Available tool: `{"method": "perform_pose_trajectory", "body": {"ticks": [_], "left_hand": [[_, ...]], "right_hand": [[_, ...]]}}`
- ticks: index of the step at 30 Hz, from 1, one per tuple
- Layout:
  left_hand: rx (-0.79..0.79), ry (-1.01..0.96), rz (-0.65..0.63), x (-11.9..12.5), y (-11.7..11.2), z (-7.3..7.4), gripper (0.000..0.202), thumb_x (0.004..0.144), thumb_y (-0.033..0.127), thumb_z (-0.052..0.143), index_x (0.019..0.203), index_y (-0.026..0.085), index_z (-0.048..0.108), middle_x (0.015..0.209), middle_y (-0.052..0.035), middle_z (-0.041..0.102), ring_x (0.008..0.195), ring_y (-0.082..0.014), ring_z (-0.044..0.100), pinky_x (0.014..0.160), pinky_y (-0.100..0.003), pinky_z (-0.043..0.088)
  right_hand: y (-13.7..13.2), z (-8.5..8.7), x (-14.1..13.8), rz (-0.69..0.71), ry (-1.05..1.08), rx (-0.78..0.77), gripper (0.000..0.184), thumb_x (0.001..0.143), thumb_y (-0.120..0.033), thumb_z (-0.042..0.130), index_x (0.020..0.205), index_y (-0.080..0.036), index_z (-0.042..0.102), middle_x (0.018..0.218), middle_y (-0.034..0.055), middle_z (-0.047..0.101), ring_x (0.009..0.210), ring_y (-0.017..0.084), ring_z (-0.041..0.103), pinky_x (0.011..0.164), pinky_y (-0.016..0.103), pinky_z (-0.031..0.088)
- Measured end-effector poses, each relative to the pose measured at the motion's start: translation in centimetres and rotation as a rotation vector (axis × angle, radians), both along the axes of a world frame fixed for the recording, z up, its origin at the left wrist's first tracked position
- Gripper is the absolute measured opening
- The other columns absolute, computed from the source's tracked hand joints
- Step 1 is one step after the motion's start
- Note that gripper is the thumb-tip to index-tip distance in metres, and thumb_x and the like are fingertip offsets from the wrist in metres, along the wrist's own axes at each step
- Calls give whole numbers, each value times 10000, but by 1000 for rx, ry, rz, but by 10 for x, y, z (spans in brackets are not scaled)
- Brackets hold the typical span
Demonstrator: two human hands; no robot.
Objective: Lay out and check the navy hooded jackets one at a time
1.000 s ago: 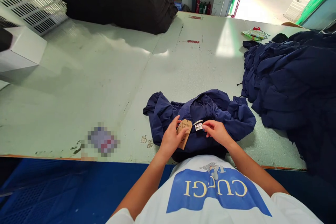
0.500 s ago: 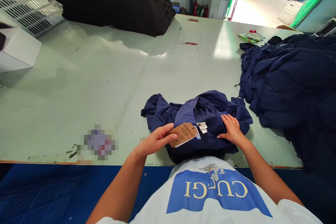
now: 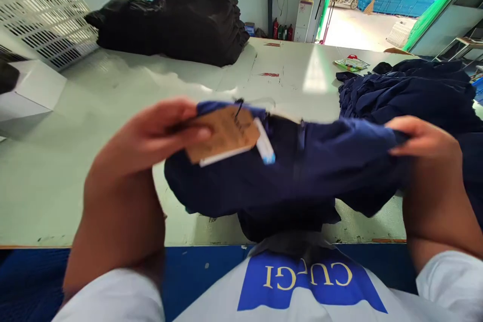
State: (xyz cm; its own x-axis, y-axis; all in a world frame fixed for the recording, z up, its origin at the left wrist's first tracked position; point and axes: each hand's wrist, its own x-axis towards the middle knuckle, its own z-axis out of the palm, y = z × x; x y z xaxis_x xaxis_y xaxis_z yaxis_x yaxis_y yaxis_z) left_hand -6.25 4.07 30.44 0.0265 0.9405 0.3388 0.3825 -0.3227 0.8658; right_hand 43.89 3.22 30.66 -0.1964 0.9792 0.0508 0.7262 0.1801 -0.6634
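Both hands hold up a navy blue garment (image 3: 320,161) above the near edge of the table, stretched sideways between them. My left hand (image 3: 162,131) is closed at its left end, with the thumb over a brown cardboard hang tag (image 3: 226,131). Behind that tag a smaller white tag (image 3: 265,142) with a blue end sticks out. My right hand (image 3: 426,136) pinches the fabric at the right end. A zipper runs down near the garment's middle. Its lower folds hang close to the tabletop, and the fabric is partly blurred.
A pile of navy garments (image 3: 415,90) lies on the right of the pale green table (image 3: 124,161). Far back sits a black bundle (image 3: 177,25). On the left are a white plastic crate (image 3: 49,15) and a white box (image 3: 33,85). A flat colourful packet (image 3: 350,63) rests at the far right.
The garment has been lifted off the table toward the camera and pulled wide. My left hand rose with the brown tag, and my right hand moved outward, now gripping the fabric's right end.
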Motion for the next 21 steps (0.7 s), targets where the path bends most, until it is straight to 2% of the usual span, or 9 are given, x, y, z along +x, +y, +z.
{"method": "perform_pose_trajectory", "body": {"ticks": [1, 3, 4, 6, 9, 12, 15, 18, 21], "left_hand": [[55, 181, -109, 10, 21, 14, 489, 662, 498, 802, 920, 109, 659, 816, 57, 635, 919, -200, 698, 840, -403, 578], [204, 423, -59, 33, 61, 28, 384, 872, 407, 638, 1009, 48, 631, 939, 24, 667, 1091, -240, 675, 946, -470, 520], [291, 484, 60, 43, 78, 27, 338, 904, 341, 612, 1044, 33, 625, 1026, -9, 682, 1165, -253, 648, 999, -499, 486], [405, 563, 130, 56, 94, 6, 369, 904, 275, 643, 1185, 42, 593, 1322, -86, 622, 1366, -252, 496, 1147, -506, 356], [390, 578, -55, 51, 72, -67, 442, 909, 282, 645, 1315, 124, 571, 1418, -99, 581, 1364, -206, 484, 1180, -431, 348], [144, 662, -313, 26, 6, -165, 251, 887, 319, 655, 1109, 219, 716, 1123, -83, 722, 1115, -227, 639, 1042, -414, 491], [-90, 783, -289, 1, -70, -248, 466, 777, 410, 765, 1215, 271, 686, 1259, -125, 657, 1191, -311, 592, 1016, -492, 497], [-143, 890, -190, -13, -118, -296, 742, 705, 281, 807, 1397, 344, 545, 1557, -119, 411, 1432, -395, 364, 1117, -612, 369], [-139, 873, -75, -19, -120, -315, 660, 754, 154, 692, 1381, 301, 553, 1588, -134, 345, 1477, -396, 292, 1147, -608, 335]], "right_hand": [[22, 11, -8, 129, -44, -78, 355, 717, -531, 776, 754, -181, 729, 768, 23, 709, 695, 161, 653, 673, 304, 554], [64, 17, -33, 57, -101, 150, 333, 859, -502, 660, 876, -178, 735, 855, 23, 714, 839, 202, 669, 827, 387, 554], [79, 12, -47, -14, -109, 321, 282, 923, -448, 602, 954, -199, 730, 924, 28, 720, 933, 218, 661, 916, 423, 528], [90, -11, -71, -136, -152, 620, 237, 983, -332, 533, 1117, -228, 699, 1099, 54, 711, 1121, 238, 600, 1075, 474, 423], [53, -79, -83, -15, -266, 665, 364, 947, -265, 581, 1297, -175, 625, 1319, 124, 625, 1271, 265, 507, 1147, 497, 346], [-28, -170, -72, 302, -328, 308, 377, 896, -311, 653, 1261, -222, 668, 1334, 126, 621, 1282, 277, 529, 1122, 485, 396], [-112, -252, -58, 288, -430, 52, 710, 765, -336, 777, 1431, -263, 541, 1543, 137, 439, 1440, 353, 368, 1158, 580, 323], [-156, -299, -49, 182, -511, -39, 860, 725, -170, 735, 1509, -341, 425, 1622, 72, 322, 1507, 333, 248, 1199, 611, 229], [-155, -312, -41, 115, -499, -49, 889, 686, -20, 624, 1501, -328, 448, 1613, 60, 345, 1502, 308, 265, 1209, 575, 244]]}}
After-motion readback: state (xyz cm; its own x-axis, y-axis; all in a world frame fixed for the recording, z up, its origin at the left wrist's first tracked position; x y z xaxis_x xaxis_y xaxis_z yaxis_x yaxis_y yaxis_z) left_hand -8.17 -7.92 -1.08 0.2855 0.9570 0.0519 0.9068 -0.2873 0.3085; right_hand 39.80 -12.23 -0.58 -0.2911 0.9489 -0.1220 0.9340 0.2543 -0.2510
